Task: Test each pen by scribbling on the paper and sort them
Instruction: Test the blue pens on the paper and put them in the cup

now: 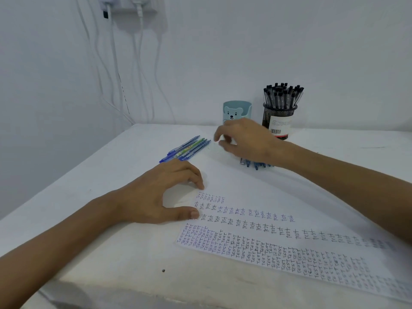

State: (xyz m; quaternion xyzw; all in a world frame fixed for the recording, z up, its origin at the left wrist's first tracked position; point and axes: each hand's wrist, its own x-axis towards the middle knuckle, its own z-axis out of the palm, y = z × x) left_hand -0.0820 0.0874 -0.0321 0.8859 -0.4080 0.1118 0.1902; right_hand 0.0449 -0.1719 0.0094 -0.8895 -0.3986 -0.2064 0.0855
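White cables [114, 63] hang down the wall from plugs [124, 5] at the upper left. Below them a white table [100, 253] fills the lower half of the view.

The left hand [160, 192] lies on the near left part of the table. Its fingers are arched and spread with nothing in its grasp. The forefinger tip and the thumb tip [194, 214] press on the left end of the paper [256, 192]. The thumb covers the start of one written line.

Just beyond this hand, a row of blue pens [186, 149] lies side by side on the bare table, slanting away toward the right. One of them has a green barrel.

The paper runs from the left hand toward the lower right edge and is covered in rows of small handwritten "test" words.

Further back stands a teal bear cup [236, 112], its lower right part hidden by fingers. The right hand [247, 141] hovers there, palm down, fingers loosely bent and slack. Thumb and forefinger are apart and no pen shows between them.

Under its palm a heap of blue pens [256, 165] lies at the far edge of the paper, with only their ends showing. To the right, a black mesh holder [279, 121] stands near the wall, packed with upright black-capped pens [283, 97]. The hand hides its lower left side.
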